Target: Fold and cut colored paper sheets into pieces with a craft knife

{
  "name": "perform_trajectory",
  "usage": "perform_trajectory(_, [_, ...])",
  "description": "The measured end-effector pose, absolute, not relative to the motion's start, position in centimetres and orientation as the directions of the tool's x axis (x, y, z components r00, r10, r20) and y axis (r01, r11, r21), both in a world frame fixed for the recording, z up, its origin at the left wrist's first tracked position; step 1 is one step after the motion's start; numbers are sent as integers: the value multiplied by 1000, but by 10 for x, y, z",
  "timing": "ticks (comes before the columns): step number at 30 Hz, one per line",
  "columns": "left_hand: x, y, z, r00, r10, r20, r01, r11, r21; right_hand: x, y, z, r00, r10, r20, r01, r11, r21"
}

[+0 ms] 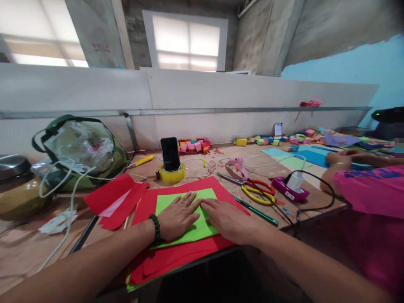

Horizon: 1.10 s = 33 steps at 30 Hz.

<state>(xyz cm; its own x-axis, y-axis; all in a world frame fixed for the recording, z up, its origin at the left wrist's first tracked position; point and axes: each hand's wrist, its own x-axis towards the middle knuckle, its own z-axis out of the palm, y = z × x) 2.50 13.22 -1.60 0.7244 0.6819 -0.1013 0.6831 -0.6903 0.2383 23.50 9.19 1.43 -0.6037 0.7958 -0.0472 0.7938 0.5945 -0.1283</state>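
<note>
Flat and loosely spread, gripping nothing, my left hand (178, 216) and right hand (225, 221) press down near on the table (151, 170), where red sheets (189, 256) bear the smaller green sheet (202, 231) under my palms. Uneven pressure could skew the green sheet or slide the red ones over the near edge, and my right forearm might nudge the green pen (257, 211). My hands hide much of the green surface, so I can't tell whether a crease runs beneath.
</note>
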Motion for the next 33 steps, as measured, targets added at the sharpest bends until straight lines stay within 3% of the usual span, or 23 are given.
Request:
perform_trajectory(6, [26,130,-18,728,680,-81,681,-706,194,246,79,0,-472,881,-37,862,453,-227])
perform_trajectory(8, [26,130,-18,726,682,-88,684,-703,196,243,77,-1,-513,858,23,842,509,-178])
perform_trajectory(13, [24,132,-16,737,667,-110,671,-704,231,232,71,2,-792,600,115,582,798,-154])
perform_trajectory(17, [14,132,-14,809,582,-82,577,-761,298,233,67,-3,-770,622,143,592,780,-205])
perform_trajectory(23, [-10,131,-14,850,523,-60,519,-814,263,236,69,4,-730,675,107,633,727,-268])
perform_trajectory(28, [-15,119,-8,889,456,52,424,-859,287,228,68,15,-726,685,54,668,722,-179])
perform_trajectory(33, [-18,95,1,867,497,13,468,-824,318,209,53,19,-719,694,-29,694,720,2])
